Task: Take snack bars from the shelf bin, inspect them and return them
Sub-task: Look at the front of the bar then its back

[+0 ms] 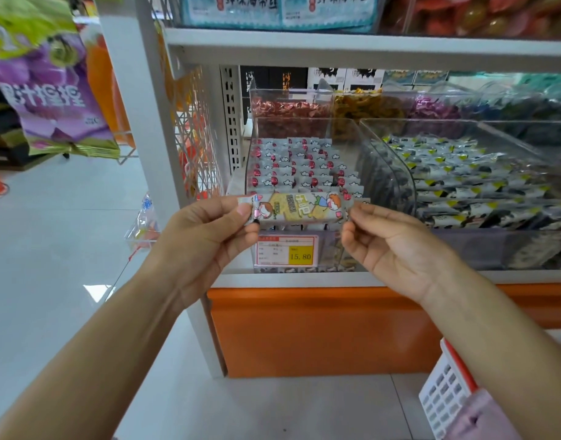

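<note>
Pinched at each crimped end between thumb and fingers of left hand (206, 239) and right hand (390, 246): a cartoon-printed snack bar (296, 208), stretched level, face-up, just before the clear shelf bin (249, 154), above its price label (285, 254). Apparently for reading the wrapper. Not yet returned.

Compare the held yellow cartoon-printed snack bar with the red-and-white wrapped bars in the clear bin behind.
The yellow cartoon-printed snack bar lies level, broad face showing; the red-and-white wrapped bars stand packed in rows. The left hand and right hand pinch the snack bar's ends; the wrapped bars sit untouched in the clear plastic bin. Both are individually wrapped.
</note>
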`<state>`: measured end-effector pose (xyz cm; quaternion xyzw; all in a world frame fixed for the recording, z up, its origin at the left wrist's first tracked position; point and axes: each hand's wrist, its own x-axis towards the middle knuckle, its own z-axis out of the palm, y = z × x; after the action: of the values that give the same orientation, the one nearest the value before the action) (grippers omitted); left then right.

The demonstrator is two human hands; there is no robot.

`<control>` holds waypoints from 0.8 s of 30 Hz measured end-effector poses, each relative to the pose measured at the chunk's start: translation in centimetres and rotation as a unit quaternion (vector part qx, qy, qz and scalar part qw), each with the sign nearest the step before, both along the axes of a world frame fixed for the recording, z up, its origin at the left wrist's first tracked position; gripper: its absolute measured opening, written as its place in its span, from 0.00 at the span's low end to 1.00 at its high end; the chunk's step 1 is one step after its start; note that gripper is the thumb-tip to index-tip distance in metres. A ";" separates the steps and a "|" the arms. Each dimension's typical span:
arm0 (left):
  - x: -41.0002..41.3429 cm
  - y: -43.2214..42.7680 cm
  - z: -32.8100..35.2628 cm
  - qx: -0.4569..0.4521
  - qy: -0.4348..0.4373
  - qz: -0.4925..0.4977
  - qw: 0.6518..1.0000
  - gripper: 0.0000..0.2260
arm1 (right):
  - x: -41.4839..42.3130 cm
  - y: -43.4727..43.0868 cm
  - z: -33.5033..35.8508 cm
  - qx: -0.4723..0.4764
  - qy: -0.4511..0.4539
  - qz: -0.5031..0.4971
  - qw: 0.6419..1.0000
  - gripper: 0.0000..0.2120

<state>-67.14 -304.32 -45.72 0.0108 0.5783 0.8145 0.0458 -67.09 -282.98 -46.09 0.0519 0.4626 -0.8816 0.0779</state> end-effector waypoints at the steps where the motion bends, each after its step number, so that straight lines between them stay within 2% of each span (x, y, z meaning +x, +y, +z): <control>1: 0.1 0.0 0.1 0.001 0.002 -0.004 1.000 0.04 | 0.0 0.1 0.0 -0.003 0.004 -0.003 1.000 0.11; 8: 0.4 -0.1 0.3 0.001 0.018 -0.017 1.000 0.17 | -0.1 0.2 0.0 0.010 0.024 0.004 1.000 0.10; 12: 0.4 -0.1 0.3 0.018 0.000 -0.004 1.000 0.13 | -0.1 0.2 0.1 0.009 0.033 0.007 0.999 0.13; 15: 0.3 -0.3 0.1 0.008 -0.005 -0.002 1.000 0.06 | -0.1 0.3 -0.2 0.043 0.049 -0.017 0.998 0.12; 17: 0.3 -0.4 0.2 -0.013 0.001 -0.023 1.000 0.08 | 0.0 0.2 -0.3 0.098 0.079 -0.032 0.992 0.11; 19: 0.4 -0.2 0.2 -0.035 0.017 -0.037 0.999 0.05 | 0.1 0.1 -0.4 0.145 0.109 -0.043 0.983 0.11; 21: 0.6 0.0 0.2 -0.058 0.036 -0.029 0.997 0.09 | 0.1 0.1 -0.4 0.185 0.135 -0.055 0.972 0.13; 24: 0.6 0.1 -0.1 -0.100 0.075 -0.007 0.992 0.13 | 0.1 -0.1 -0.3 0.194 0.168 -0.052 0.965 0.10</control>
<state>-66.56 -304.22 -45.79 0.0718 0.6585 0.7491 0.0088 -66.95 -283.12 -46.35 -0.0589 0.6278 -0.7739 -0.0590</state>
